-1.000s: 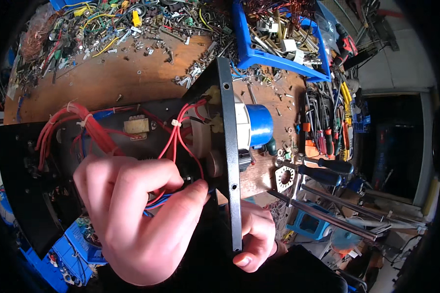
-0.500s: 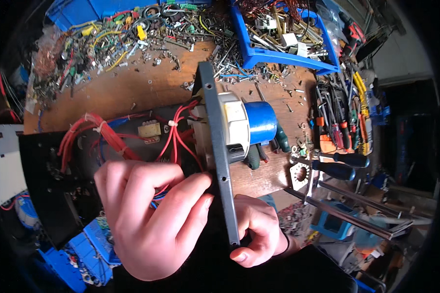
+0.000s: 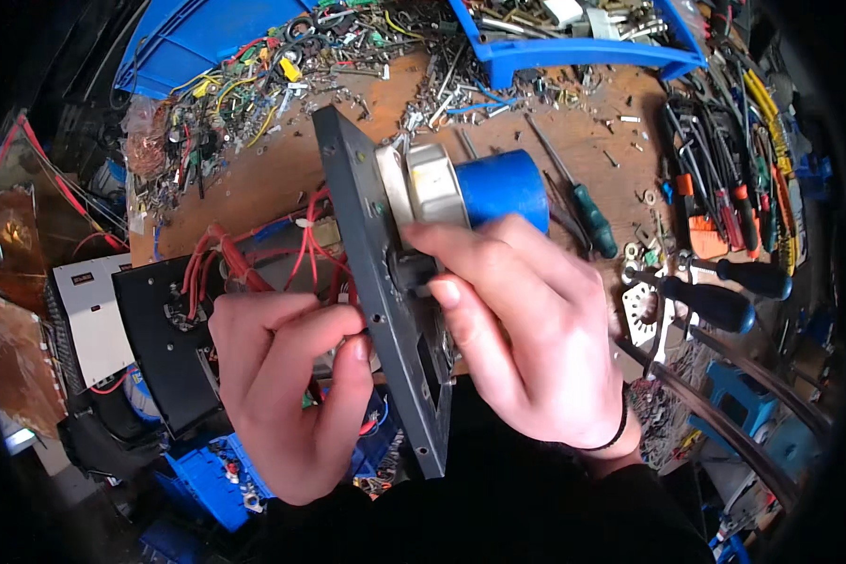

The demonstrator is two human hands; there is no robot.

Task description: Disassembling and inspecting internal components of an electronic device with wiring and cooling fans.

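Observation:
A dark grey metal panel stands on edge, tilted, in the middle of the view. On its right face sit a white socket housing with a blue round cap and, below it, a black knob-like part. My right hand pinches around that black part with thumb and index finger. Behind the panel, the fingers of my left hand are closed together near its back edge; what they hold, if anything, is hidden. Red wires run behind the panel, just above my left hand.
Loose screws and wire scraps cover the back of the wooden bench. A blue bin stands at the far side. To the right lie a green-handled screwdriver, blue-handled screwdrivers and several pliers.
My right hand has moved from the panel's lower edge up to the black part on its face. The panel has turned, showing more of that face. The whole view has shifted.

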